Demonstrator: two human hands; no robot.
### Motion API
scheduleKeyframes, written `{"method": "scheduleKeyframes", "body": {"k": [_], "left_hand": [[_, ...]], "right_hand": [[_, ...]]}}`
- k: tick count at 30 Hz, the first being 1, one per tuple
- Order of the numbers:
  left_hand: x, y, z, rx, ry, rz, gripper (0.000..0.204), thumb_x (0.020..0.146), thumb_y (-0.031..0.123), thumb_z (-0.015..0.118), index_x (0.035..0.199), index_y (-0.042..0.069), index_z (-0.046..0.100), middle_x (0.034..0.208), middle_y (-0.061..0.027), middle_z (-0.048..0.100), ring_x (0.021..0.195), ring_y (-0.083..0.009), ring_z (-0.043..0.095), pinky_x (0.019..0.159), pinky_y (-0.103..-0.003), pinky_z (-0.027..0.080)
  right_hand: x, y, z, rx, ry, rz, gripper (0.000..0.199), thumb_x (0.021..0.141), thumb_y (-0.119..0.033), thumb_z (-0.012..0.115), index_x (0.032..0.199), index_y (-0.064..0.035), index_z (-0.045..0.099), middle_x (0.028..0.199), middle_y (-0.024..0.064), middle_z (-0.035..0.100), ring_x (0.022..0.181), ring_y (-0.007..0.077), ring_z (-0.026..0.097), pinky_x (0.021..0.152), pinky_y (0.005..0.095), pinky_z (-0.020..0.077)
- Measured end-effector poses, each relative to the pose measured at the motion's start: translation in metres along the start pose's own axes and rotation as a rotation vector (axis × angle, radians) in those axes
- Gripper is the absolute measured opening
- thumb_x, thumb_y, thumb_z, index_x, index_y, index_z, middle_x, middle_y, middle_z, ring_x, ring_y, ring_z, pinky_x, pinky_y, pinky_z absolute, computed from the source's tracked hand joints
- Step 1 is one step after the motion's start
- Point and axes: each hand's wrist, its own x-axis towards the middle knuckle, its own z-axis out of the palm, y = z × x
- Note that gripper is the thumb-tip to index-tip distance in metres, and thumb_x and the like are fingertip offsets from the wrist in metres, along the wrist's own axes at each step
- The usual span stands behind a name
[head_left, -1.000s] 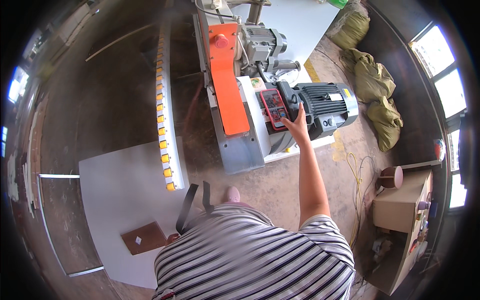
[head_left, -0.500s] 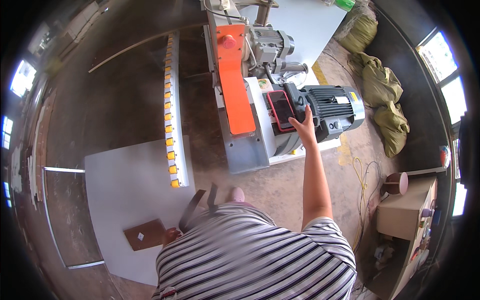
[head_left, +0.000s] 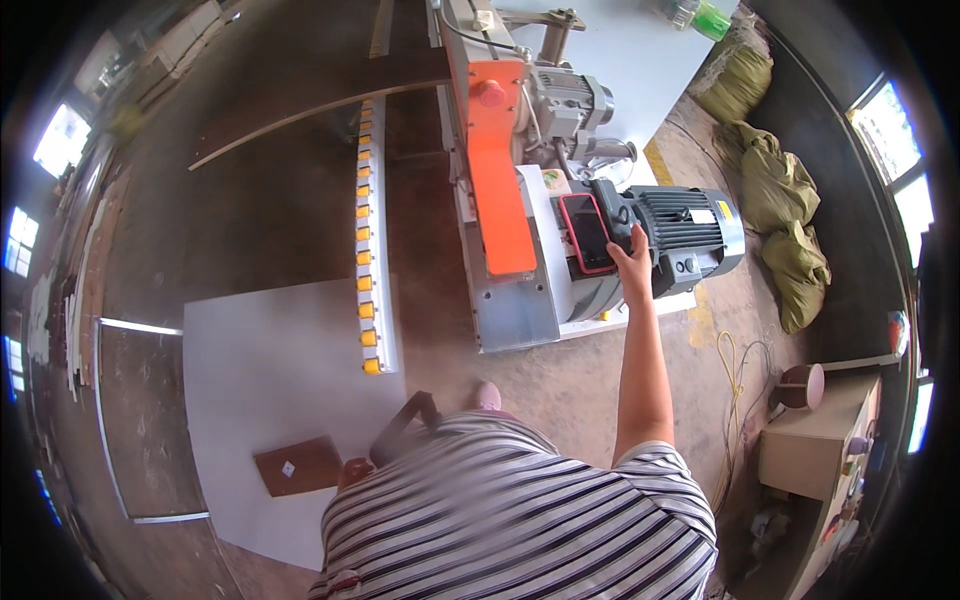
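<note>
My right hand (head_left: pixel 632 262) reaches over the machine with thumb and forefinger spread. The thumb is at the lower right edge of a phone (head_left: pixel 587 234) in a pinkish-red case, screen up on the machine. The forefinger lies along the dark end of a ribbed electric motor (head_left: pixel 690 228). My left hand (head_left: pixel 356 469) hangs low by my side, partly hidden by my striped shirt; its fingers look curled at the end of a dark, bent strip (head_left: pixel 403 428). Beside it, a brown panel (head_left: pixel 297 466) with a small white diamond label lies over a pale board (head_left: pixel 240 380).
The machine has an orange guard (head_left: pixel 500 200) with a red knob (head_left: pixel 491 94). Left of it runs a rail (head_left: pixel 367 230) of yellow rollers, crossed by a dark board (head_left: pixel 330 90). Green sacks (head_left: pixel 783 190), cables (head_left: pixel 733 390) and a wooden cabinet (head_left: pixel 810 430) are at right.
The whole view has shifted, so the machine appears farther right. The dark strip by my left hand has changed from two apart ends to a bent loop shape. My right hand stays by the phone.
</note>
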Motion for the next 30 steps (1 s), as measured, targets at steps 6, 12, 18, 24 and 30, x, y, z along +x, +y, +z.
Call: {"method": "scheduleKeyframes", "body": {"k": [6,12,18,24,30], "left_hand": [[0.006,-0.004,-0.011,0.334,0.228,-0.16,0.033,0.082,0.014,0.064,0.111,0.008,0.047,0.089,-0.0107,0.058,0.083,-0.0176,0.058,0.073,-0.035,0.05],[0.035,0.03,-0.027,0.512,-0.087,0.179,0.02,0.078,0.007,0.062,0.096,0.008,0.055,0.077,-0.003,0.058,0.081,-0.014,0.056,0.068,-0.028,0.046],[0.08,0.113,-0.009,0.75,0.091,0.08,0.034,0.086,0.033,0.055,0.11,0.009,0.049,0.099,-0.0105,0.061,0.086,-0.0199,0.06,0.074,-0.033,0.046],[0.138,0.221,0.072,0.019,0.37,0.022,0.035,0.086,0.03,0.056,0.111,0.006,0.048,0.1,-0.0082,0.059,0.087,-0.0186,0.057,0.074,-0.03,0.047],[0.208,0.291,0.077,-0.274,0.3,0.212,0.05,0.086,0.034,0.058,0.124,0.007,0.041,0.113,-0.006,0.052,0.102,-0.0186,0.05,0.086,-0.031,0.044]], "right_hand": [[-0.022,-0.029,0.006,0.14,0.293,-0.138,0.027,0.084,-0.006,0.055,0.11,0.0017,0.053,0.109,0.0095,0.057,0.102,0.0158,0.054,0.089,0.027,0.0396],[-0.096,-0.106,0.045,0.321,0.009,-0.139,0.013,0.09,-0.009,0.049,0.091,0.001,0.057,0.085,0.0034,0.058,0.082,0.0087,0.052,0.077,0.0213,0.0392],[-0.176,-0.128,0.097,0.273,-0.417,0.015,0.024,0.091,-0.018,0.05,0.081,0.0016,0.058,0.074,0.0016,0.059,0.073,0.0075,0.052,0.068,0.0226,0.0429],[-0.23,-0.115,0.114,0.279,-0.683,0.202,0.031,0.094,-0.024,0.046,0.083,0.0022,0.059,0.078,0.0061,0.062,0.078,0.0116,0.058,0.073,0.0255,0.0453],[-0.246,-0.121,0.108,0.222,-0.742,0.31,0.031,0.093,-0.023,0.046,0.088,0.0049,0.058,0.08,0.0117,0.064,0.08,0.0169,0.062,0.074,0.0291,0.0486]]}}
